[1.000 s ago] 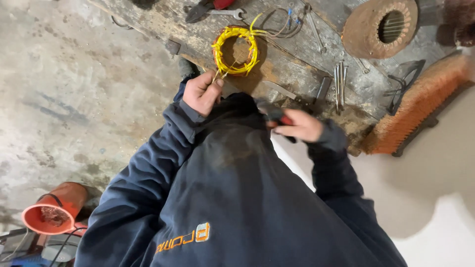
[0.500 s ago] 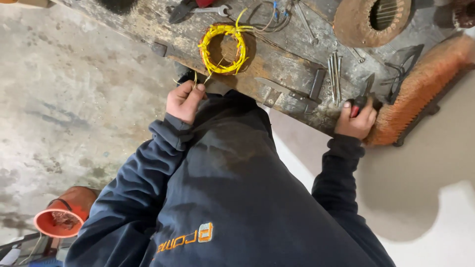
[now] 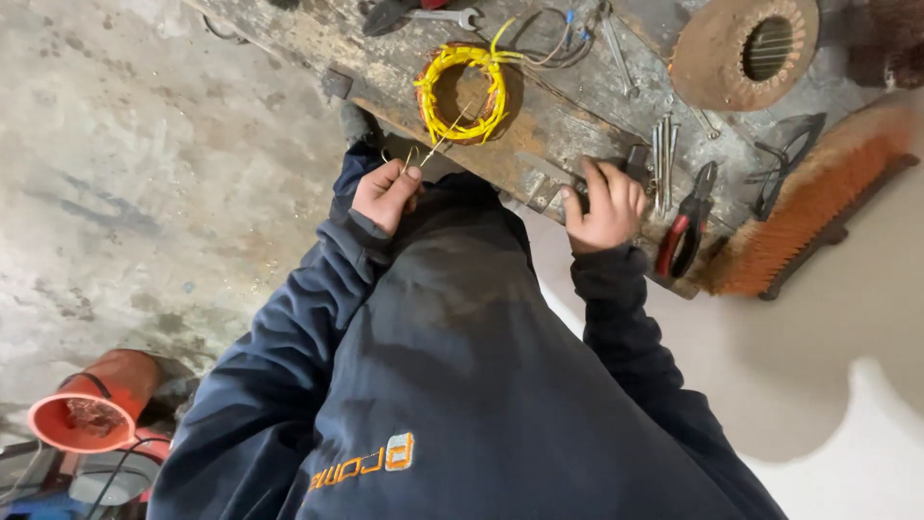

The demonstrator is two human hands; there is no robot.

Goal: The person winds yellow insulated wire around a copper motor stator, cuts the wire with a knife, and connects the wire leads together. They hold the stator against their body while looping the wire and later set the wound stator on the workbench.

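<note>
A coil of copper wire wrapped in yellow tape [image 3: 462, 93] lies on a worn, rusty workbench [image 3: 577, 116]. Thin wire ends trail from the coil toward me, and my left hand [image 3: 385, 193] pinches them between thumb and fingers just off the bench's near edge. My right hand [image 3: 606, 204] rests on the bench edge with its fingers spread, fingertips against a small dark metal piece [image 3: 635, 159]; it holds nothing. Red-handled pliers [image 3: 683, 231] lie on the bench just right of that hand. My dark blue jacket fills the lower part of the view.
An orange-bristled brush [image 3: 808, 207] lies at the bench's right end, a round rusty ring-shaped part [image 3: 741, 48] behind it. Several metal rods [image 3: 664, 149], a spanner [image 3: 443, 16] and loose wires sit on the bench. An orange funnel [image 3: 91, 409] stands on the concrete floor, lower left.
My right hand carried the red-handled pliers to the right, set them on the bench, then moved back left onto the bench edge. My left hand kept its hold on the wire ends.
</note>
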